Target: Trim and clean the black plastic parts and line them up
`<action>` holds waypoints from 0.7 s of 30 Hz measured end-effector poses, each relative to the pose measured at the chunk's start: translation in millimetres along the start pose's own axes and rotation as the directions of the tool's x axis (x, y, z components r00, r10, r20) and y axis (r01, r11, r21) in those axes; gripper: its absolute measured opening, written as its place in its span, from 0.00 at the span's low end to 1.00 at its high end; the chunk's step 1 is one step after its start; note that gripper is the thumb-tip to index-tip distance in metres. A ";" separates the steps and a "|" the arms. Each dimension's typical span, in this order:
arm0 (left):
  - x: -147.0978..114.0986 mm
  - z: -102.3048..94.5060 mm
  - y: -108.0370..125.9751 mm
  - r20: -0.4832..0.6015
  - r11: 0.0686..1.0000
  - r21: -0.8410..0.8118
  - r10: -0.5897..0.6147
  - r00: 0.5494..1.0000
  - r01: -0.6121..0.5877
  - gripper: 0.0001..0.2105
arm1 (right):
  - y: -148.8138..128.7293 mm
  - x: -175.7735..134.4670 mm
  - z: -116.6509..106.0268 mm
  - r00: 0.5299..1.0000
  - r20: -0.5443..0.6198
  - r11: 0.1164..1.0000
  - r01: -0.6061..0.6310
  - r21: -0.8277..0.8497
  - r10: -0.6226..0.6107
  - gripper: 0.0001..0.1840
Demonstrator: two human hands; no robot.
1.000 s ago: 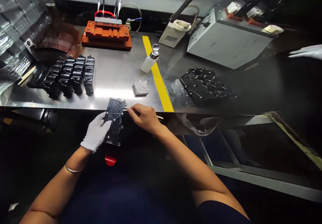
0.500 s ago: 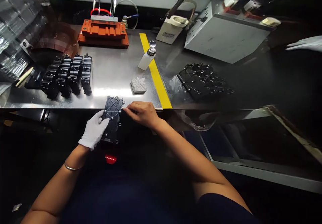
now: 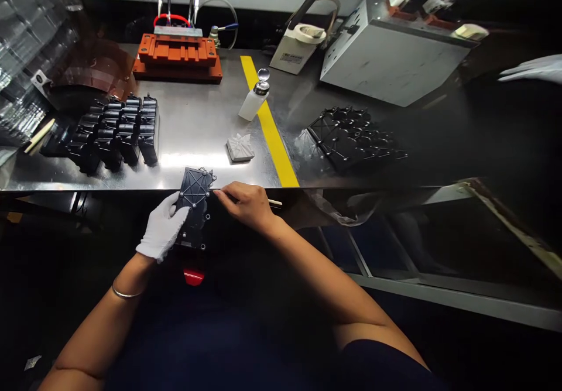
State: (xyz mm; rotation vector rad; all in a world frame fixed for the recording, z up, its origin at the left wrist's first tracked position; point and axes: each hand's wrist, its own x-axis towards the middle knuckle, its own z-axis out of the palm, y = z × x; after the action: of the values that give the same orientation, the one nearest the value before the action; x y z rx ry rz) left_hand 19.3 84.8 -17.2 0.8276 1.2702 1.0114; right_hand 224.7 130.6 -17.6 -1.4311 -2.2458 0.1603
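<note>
My left hand (image 3: 161, 228), in a white glove, grips a flat black plastic cover (image 3: 195, 220) with ribs and small round bosses, just off the bench's front edge. The thumb presses on its face. My bare right hand (image 3: 246, 205) is closed in a pinch around a thin pale stick (image 3: 275, 203), whose rear end sticks out behind the knuckles. Its fingertips are close to the cover's upper right edge; whether the stick's tip touches it I cannot tell. Beyond lie a folded white cloth pad (image 3: 240, 148) and a white bottle (image 3: 253, 104) with its metal cap flipped up.
Several black plastic parts stand in rows (image 3: 115, 133) on the left, and more black covers (image 3: 346, 136) lie right of the yellow tape (image 3: 273, 139). At the back are an orange fixture (image 3: 178, 54) and a grey metal box (image 3: 395, 51). Another person's gloved hand (image 3: 533, 69) shows far right.
My right hand has dropped slightly, and the stick's rear end now shows more below the bench edge. The cover stays in my left hand, nearly still. The view has shifted a little.
</note>
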 end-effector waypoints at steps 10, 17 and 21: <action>1.2 -0.4 -1.3 0.002 1.000 0.022 0.015 1.000 -0.015 0.25 | -6.0 -5.8 0.9 0.996 -0.033 0.990 -0.073 0.122 0.078 0.18; -1.9 1.7 -0.1 -0.008 1.000 0.007 0.014 1.000 -0.014 0.25 | -18.5 -17.3 0.6 0.980 -0.040 0.971 -0.185 0.152 0.193 0.17; 0.9 3.5 -7.0 -0.031 1.000 0.004 0.027 0.999 -0.027 0.25 | -34.8 -24.1 6.3 0.967 -0.065 0.963 -0.238 0.123 0.247 0.16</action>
State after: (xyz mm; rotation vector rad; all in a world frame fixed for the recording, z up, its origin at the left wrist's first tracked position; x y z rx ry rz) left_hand 23.7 83.3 -23.5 0.8370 1.2905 1.0472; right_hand 201.4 94.7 -19.1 -1.6171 -1.9591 0.3001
